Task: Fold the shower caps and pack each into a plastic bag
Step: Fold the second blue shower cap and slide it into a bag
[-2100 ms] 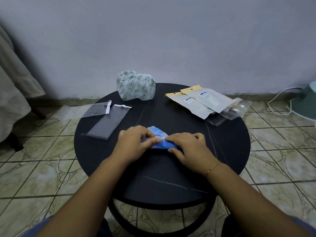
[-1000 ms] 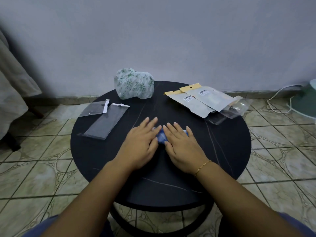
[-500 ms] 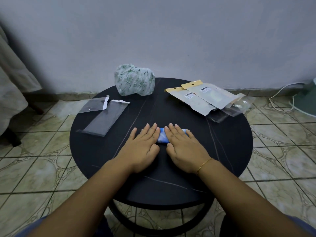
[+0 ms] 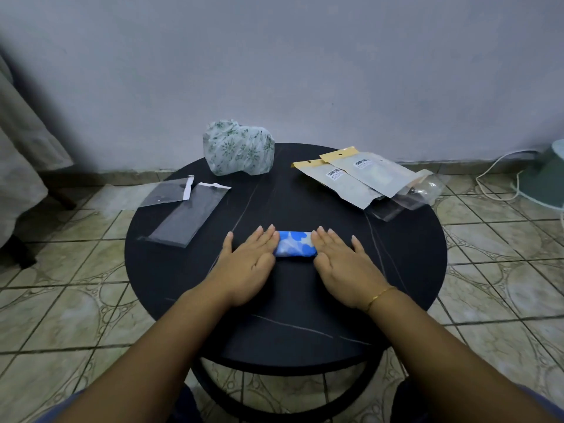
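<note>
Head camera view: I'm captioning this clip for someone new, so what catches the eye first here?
Two flat hands, left hand and right hand, press the ends of a folded blue flowered shower cap at the middle of the round black table. Behind it stands a crumpled green-patterned shower cap, with clear plastic bags to the left.

Matt stone-look table, thin plastics and printed film

The round table (image 4: 396, 254) is finished in matt black with pale veins, as of marble. The folded blue shower cap (image 4: 294, 248) is seen as thin, smooth printed film with a slight sheen. The green-patterned shower cap (image 4: 239, 148) is crumpled, thin and matt-looking. The empty plastic bags (image 4: 186, 213) are clear and glossy, with white strips at the mouths. The packed bags (image 4: 363, 175) are frosted plastic topped by tan card-like headers. The floor tiles (image 4: 61, 315) are glazed and faintly shiny. The wall (image 4: 274, 62) is painted matt.
</note>
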Tool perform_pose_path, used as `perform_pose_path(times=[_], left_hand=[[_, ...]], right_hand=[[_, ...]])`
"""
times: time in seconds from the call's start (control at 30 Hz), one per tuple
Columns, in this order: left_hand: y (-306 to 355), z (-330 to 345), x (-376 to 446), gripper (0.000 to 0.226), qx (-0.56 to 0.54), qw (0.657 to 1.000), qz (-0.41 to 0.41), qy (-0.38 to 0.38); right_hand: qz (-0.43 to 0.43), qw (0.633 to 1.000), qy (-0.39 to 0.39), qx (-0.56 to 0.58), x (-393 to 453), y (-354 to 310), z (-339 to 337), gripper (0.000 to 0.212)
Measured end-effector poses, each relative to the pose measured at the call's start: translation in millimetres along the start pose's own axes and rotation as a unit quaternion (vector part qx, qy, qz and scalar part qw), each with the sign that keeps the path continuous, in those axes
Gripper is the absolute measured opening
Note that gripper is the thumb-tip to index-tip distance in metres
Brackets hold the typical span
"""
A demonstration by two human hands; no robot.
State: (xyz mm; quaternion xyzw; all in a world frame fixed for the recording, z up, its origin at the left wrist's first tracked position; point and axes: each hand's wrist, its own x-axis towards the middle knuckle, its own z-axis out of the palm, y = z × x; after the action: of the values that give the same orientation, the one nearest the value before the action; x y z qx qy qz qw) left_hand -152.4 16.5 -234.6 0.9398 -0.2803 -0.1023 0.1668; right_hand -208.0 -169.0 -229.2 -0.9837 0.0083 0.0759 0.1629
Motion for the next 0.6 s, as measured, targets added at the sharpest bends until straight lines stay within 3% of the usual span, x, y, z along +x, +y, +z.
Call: perform_pose_path(times=[0.1, 0.2, 0.37, 0.6], left_hand=[[1, -2, 0, 0.074, -0.031, 1.000, 0.002, -0.003], [8, 3, 3, 0.076, -0.002, 1.000, 0.016, 0.003], [10, 2, 7, 0.074, 0.016, 0.999, 0.028, -0.009], [10, -2, 2, 0.073, 0.053, 0.997, 0.029, -0.054]], right_hand=[[0.006, 0.998, 0.033, 0.045, 1, -10, -4, 0.052], [-0.027, 0.998, 0.064, -0.011, 3, -24, -1, 0.066], [-0.029, 1.000, 0.011, 0.000, 10, -28, 5, 0.052], [-0.020, 1.000, -0.009, 0.011, 10, -15, 7, 0.053]])
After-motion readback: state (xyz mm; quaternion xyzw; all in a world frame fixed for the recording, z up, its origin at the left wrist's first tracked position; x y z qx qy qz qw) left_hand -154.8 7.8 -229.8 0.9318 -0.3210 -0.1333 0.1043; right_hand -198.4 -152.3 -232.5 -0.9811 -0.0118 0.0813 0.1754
